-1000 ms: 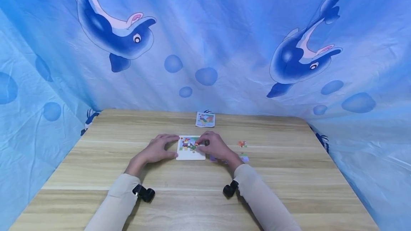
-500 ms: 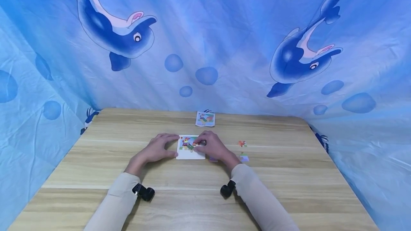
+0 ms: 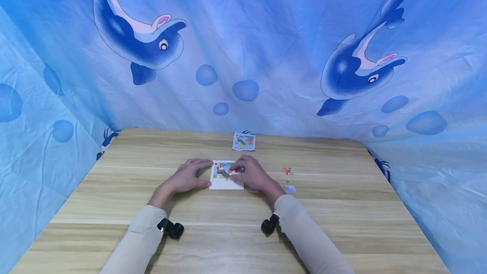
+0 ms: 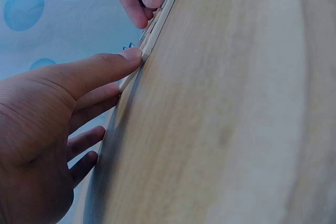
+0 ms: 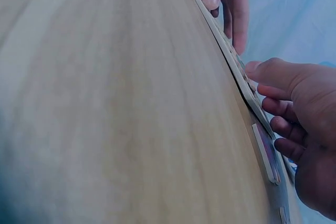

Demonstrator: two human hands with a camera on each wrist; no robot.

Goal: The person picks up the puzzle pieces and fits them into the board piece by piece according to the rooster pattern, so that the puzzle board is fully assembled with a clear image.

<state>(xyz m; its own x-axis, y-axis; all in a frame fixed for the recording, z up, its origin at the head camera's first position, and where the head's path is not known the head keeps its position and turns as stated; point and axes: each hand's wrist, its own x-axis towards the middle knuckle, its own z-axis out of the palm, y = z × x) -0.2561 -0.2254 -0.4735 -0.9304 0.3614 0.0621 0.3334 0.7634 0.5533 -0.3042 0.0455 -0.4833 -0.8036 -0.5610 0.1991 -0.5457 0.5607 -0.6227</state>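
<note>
At far left on the table (image 3: 224,248), the left hand (image 3: 186,176) sits at the board's 9 o'clock, its grip wide: thumb on the near left corner, a finger by the far one. Next comes the white board (image 3: 222,185), its upper part filled with a rooster picture (image 3: 220,167), its 6 o'clock strip bare. Over the last second a green patch (image 3: 225,175) has shifted slightly toward 9 o'clock, closer to the rooster's body — so the middle looks better joined, though filling the board seems unfinished. A printed rooster card (image 3: 244,141) lies at the board's 1 o'clock. The right hand (image 3: 251,173) is at 3 o'clock, fingers bent over the board — I cannot tell whether its grip holds a piece. Beyond are a purple piece (image 3: 253,189) at 4 o'clock, an orange piece (image 3: 287,171) near 3, and a green-and-lilac piece (image 3: 290,188) just past 3.
</note>
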